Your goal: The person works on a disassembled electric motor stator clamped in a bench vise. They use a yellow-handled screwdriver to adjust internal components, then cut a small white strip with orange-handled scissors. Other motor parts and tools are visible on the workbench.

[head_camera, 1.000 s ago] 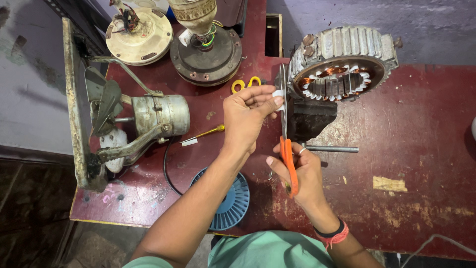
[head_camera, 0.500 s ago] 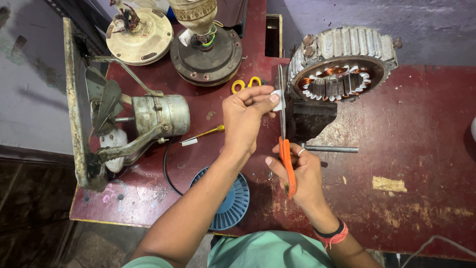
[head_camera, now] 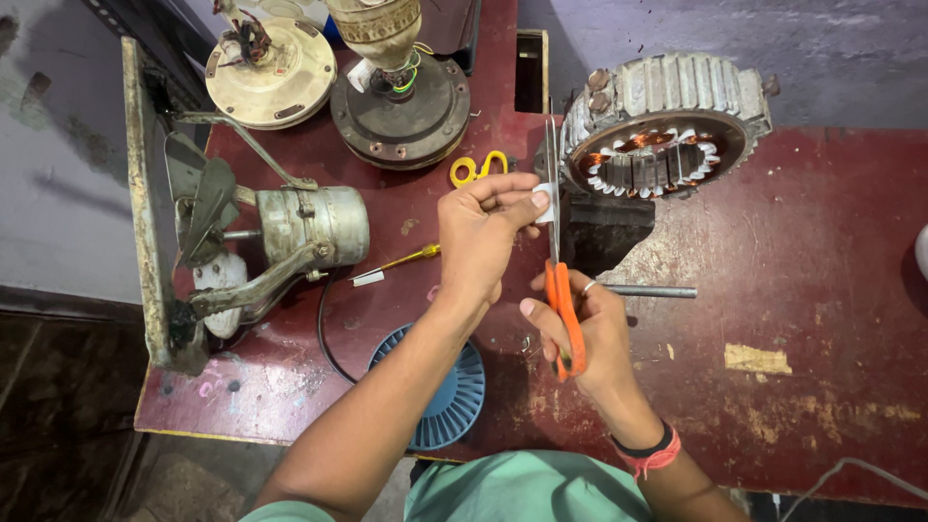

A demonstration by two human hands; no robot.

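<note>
A: Two hands up: left hand pinches a white strip over the tabletop.
B: Right hand grips scissors, blades pointing away, strip touching the blades.

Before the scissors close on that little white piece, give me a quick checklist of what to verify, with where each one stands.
1. Right hand has a firm grip on the orange-handled scissors: ok.
2. Left hand pinches the small white piece at the blades: ok.
3. Left fingertips clear of the cutting edge: not ok, they sit right beside the blade.
4. Blades open enough to take the piece: cannot tell, they are seen edge-on.
5. Motor stator behind the scissor tip out of the way: cannot tell, the gap is not visible from above.
</note>
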